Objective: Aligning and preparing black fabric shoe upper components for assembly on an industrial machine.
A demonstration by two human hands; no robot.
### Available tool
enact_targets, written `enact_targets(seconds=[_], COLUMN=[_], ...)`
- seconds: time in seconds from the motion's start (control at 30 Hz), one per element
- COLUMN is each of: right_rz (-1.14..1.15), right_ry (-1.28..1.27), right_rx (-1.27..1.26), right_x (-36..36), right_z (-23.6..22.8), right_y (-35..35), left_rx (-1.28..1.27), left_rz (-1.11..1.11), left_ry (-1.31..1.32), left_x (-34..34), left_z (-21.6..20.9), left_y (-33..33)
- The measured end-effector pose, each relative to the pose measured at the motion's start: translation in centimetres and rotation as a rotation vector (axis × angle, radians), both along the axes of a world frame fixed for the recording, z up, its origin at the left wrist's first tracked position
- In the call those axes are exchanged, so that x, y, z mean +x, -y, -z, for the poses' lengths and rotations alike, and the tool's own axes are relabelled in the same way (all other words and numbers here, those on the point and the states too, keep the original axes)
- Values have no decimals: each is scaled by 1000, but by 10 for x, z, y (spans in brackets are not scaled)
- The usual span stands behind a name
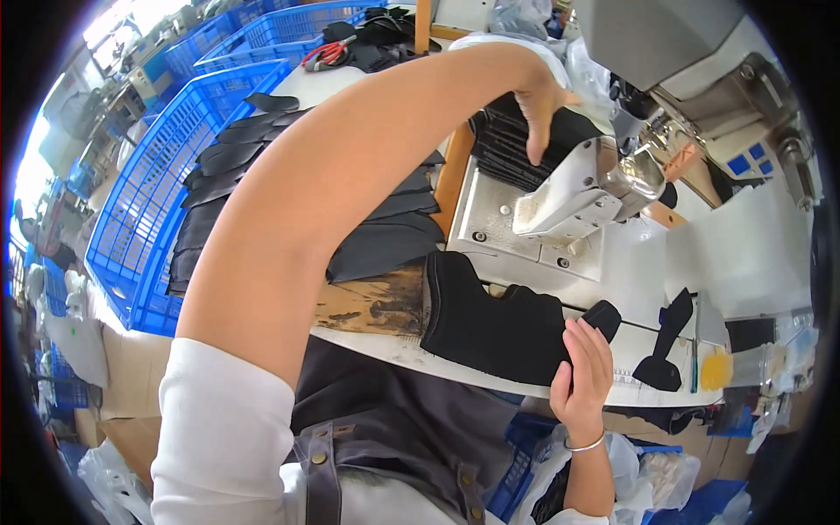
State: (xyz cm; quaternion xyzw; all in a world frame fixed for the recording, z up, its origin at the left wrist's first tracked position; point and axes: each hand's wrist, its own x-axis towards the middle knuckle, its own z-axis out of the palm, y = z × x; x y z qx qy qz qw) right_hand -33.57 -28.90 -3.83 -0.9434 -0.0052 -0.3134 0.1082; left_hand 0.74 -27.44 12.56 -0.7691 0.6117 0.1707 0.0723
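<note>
My left arm reaches across to the far side of a sewing machine [569,194]. There my left hand [544,109] hangs over a stack of black fabric pieces [507,150], thumb and fingers apart; whether it touches them I cannot tell. In front of the machine lies a cut black fabric piece [494,328] with a notched upper edge, a narrow tab [603,320] at its right end. My right hand [584,376] rests by that end, its fingers stretched out near the tab. Further right is a small, narrow-waisted black piece [667,346].
At left, a blue plastic crate [131,219] stands beside overlapping rows of black pieces [394,232]. Red-handled scissors [328,54] lie at the back among black scraps. The machine's metal head [661,39] overhangs at upper right. A yellow-capped clear bottle [717,372] is at the right edge.
</note>
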Motion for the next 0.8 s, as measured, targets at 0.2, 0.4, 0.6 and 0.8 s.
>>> enact_targets(seconds=[0.2, 0.4, 0.6, 0.8], right_rz=[-7, 0, 1, 20], right_ry=[-18, -24, -29, -32], right_rx=[14, -9, -19, -2], right_x=[-1, -1, 1, 1], right_z=[2, -2, -1, -2], right_y=[1, 1, 0, -5], left_rx=[-352, -646, -501, -453], left_rz=[-13, -123, -53, -18], left_ry=[201, -68, -154, -148], left_x=[-11, -23, -58, -50], left_z=[18, 78, 120, 126], left_y=[-37, -155, -202, -205])
